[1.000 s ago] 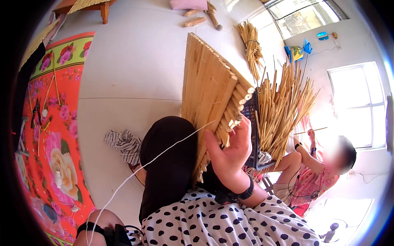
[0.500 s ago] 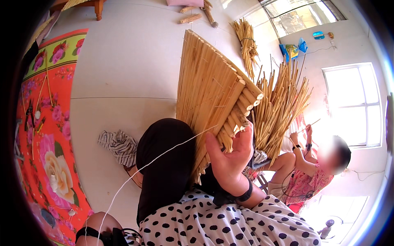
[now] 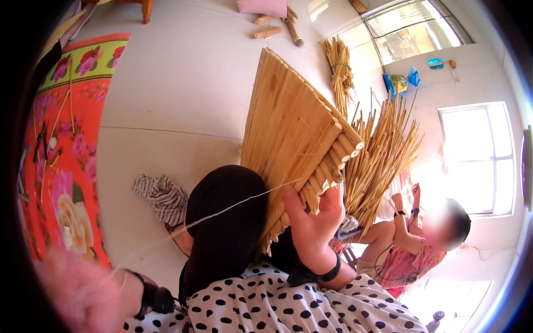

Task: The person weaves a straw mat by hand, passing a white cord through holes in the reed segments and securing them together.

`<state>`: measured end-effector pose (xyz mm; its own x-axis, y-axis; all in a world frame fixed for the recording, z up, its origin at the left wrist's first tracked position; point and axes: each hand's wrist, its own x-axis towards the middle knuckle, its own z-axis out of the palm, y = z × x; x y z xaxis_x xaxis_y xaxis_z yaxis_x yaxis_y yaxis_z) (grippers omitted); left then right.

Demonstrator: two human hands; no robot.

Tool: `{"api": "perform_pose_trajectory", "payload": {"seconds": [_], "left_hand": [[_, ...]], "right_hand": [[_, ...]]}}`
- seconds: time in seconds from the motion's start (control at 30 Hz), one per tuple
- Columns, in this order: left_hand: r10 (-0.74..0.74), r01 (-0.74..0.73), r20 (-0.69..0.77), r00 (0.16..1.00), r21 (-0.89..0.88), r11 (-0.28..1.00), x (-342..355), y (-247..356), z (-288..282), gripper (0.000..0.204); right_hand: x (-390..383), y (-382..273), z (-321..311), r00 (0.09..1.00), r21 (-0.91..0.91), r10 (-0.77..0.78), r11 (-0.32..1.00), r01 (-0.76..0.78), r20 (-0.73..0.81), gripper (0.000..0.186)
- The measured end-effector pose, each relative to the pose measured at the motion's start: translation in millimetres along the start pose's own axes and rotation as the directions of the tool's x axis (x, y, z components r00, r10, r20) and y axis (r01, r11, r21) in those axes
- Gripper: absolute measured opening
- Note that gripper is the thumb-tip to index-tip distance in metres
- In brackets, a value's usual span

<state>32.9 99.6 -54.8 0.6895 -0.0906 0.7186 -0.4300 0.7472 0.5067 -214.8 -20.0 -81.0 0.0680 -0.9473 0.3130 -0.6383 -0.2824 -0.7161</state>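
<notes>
My right hand grips the lower end of a panel of pale reed strips, whose cut round ends line its right side. The panel rests against my black-clad leg. A thin white string runs from the panel near my right thumb down toward my left hand. That hand is low at the left, smeared by motion; the string lies at it, but I cannot tell how the fingers are closed.
A red floral mat with tools and string lies left. Striped cloth lies by my leg. Loose reeds stand right of the panel, with a tied bundle behind. A co-worker sits at the right, hands raised near reeds.
My left hand has swung up into view at the lower left, along the string. The whole view has shifted slightly down; my right hand still grips the panel.
</notes>
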Motion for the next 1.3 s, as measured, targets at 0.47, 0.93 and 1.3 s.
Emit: {"api": "perform_pose_trajectory", "payload": {"seconds": [0.47,0.93,1.3], "left_hand": [[-0.377,0.366,0.740,0.558,0.189,0.911,-71.5,-78.2,82.5,0.021],[-0.305,0.336,0.765,0.567,0.123,0.934,-72.2,-84.0,83.5,0.026],[-0.297,0.308,0.775,0.557,0.139,0.941,-72.2,-84.1,84.5,0.028]], "right_hand": [[0.6,-8.9,-4.0,0.997,-0.040,-0.047,0.998,0.045,-0.059,0.027],[4.2,-1.9,-12.8,0.978,-0.199,-0.207,0.958,0.206,0.012,0.028],[4.5,-6.3,-14.5,0.972,-0.236,-0.226,0.943,0.234,0.063,0.027]]}}
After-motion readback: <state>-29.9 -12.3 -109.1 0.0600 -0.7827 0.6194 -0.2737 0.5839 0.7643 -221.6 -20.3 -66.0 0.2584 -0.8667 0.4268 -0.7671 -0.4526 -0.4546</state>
